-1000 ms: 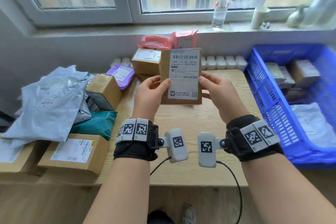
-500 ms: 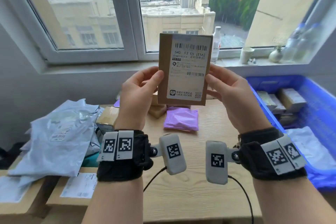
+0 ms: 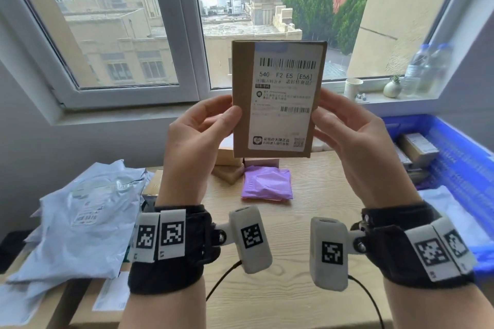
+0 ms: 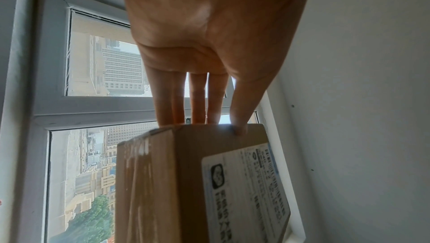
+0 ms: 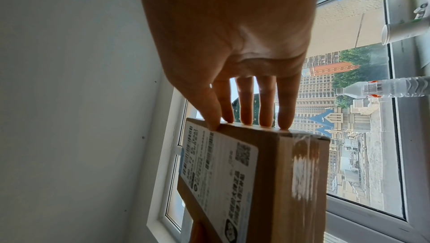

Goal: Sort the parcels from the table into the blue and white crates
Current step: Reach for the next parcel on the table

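A flat brown cardboard parcel with a white shipping label stands upright at face height in front of the window. My left hand pinches its left edge, thumb on the labelled face and fingers behind. My right hand grips the right edge the same way. The left wrist view shows the parcel with my fingers behind it; the right wrist view shows the same parcel. The blue crate stands at the right with several parcels inside. No white crate is in view.
On the wooden table lie a purple mailer, small brown boxes behind it, grey mailer bags at the left and labelled cartons at the front left. Bottles, a cup and a vase sit on the windowsill.
Both hands have lifted the cardboard parcel from just above the table to face height, label toward me. The view has tilted up toward the window.
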Demonstrator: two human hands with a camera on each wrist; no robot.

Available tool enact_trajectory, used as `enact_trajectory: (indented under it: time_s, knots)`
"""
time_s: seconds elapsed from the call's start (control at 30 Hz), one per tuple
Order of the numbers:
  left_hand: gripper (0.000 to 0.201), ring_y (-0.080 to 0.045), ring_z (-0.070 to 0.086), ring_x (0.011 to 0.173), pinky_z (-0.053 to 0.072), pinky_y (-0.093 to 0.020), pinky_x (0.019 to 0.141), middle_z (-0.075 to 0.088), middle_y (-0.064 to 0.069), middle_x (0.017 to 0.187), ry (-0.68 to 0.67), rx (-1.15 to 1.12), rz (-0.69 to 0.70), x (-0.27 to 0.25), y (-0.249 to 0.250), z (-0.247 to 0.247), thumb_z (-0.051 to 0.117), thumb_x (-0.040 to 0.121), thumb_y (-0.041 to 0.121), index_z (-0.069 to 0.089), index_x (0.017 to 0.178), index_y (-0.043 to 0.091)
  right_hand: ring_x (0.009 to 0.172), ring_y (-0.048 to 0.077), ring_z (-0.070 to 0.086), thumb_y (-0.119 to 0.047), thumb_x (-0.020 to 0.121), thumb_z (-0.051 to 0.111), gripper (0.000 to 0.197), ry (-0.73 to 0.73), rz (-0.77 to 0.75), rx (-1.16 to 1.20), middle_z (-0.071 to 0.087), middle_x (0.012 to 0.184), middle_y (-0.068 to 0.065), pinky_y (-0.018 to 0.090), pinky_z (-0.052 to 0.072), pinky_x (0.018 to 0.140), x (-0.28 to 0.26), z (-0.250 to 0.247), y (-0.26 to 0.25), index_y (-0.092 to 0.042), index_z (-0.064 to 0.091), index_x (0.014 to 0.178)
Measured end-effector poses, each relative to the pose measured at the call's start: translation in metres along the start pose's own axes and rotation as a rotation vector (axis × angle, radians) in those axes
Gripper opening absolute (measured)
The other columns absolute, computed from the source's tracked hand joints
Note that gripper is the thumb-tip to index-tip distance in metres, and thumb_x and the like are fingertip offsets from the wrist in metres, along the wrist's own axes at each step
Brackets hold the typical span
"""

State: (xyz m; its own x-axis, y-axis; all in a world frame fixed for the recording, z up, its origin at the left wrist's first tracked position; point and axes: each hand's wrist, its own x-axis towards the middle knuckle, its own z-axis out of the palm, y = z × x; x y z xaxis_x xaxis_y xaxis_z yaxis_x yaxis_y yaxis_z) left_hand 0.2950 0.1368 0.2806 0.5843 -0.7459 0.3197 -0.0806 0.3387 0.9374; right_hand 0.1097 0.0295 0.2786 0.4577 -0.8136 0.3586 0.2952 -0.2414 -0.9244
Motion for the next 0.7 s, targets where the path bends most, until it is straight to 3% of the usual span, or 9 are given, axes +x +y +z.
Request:
enact_trajectory:
  time_s: [0.2,0.4,0.47,0.57,0.7]
  knots:
    - [0.033,-0.025,0.07,0.101,0.055,-0.038,0.091,0.075,-0.005,0.102,-0.034,0.013,0.009,-0.002,0.005,-0.004,0.07,0.078,0.021,0.071,0.11,0.017,0.117,0.025,0.064,-0.003,0.093,0.058,0.04,-0.009,-0.029,-0.001,0.069,0.122,0.009,0.049,0.048,0.104,-0.003,0.002,-0.006,-0.008,0.058,0.132]
    - [0.039,-0.023,0.069,0.102,0.056,-0.035,0.087,0.074,-0.006,0.105,-0.022,-0.008,0.041,0.001,0.009,0.0,0.07,0.079,0.027,0.068,0.117,0.017,0.116,0.025,0.064,-0.004,0.091,0.059,0.037,-0.032,-0.049,0.003,0.07,0.12,0.006,0.043,0.051,0.099,-0.004,0.002,-0.014,-0.01,0.06,0.128]
    - [0.039,-0.017,0.069,0.096,0.056,-0.026,0.079,0.074,-0.006,0.104,-0.003,-0.013,0.048,0.002,0.01,0.002,0.071,0.081,0.03,0.068,0.117,0.014,0.114,0.023,0.065,-0.011,0.09,0.063,0.037,-0.03,-0.041,-0.019,0.07,0.119,0.005,0.036,0.053,0.091,-0.003,0.002,-0.016,-0.012,0.061,0.128]
    - [0.024,-0.004,0.066,0.079,0.05,-0.014,0.067,0.074,0.003,0.09,0.012,0.0,0.051,0.003,0.009,0.006,0.066,0.091,0.024,0.07,0.111,0.012,0.112,0.024,0.065,-0.024,0.086,0.066,0.043,-0.011,-0.024,-0.051,0.069,0.118,0.01,0.032,0.054,0.086,-0.002,0.001,-0.016,-0.018,0.062,0.129]
    - [0.02,-0.002,0.064,0.072,0.049,-0.013,0.064,0.074,0.004,0.085,0.016,0.034,0.046,0.005,0.005,0.011,0.064,0.092,0.025,0.072,0.104,0.012,0.11,0.027,0.065,-0.03,0.085,0.063,0.045,0.002,-0.007,-0.081,0.069,0.116,0.012,0.04,0.055,0.088,0.001,-0.003,-0.014,-0.019,0.063,0.128]
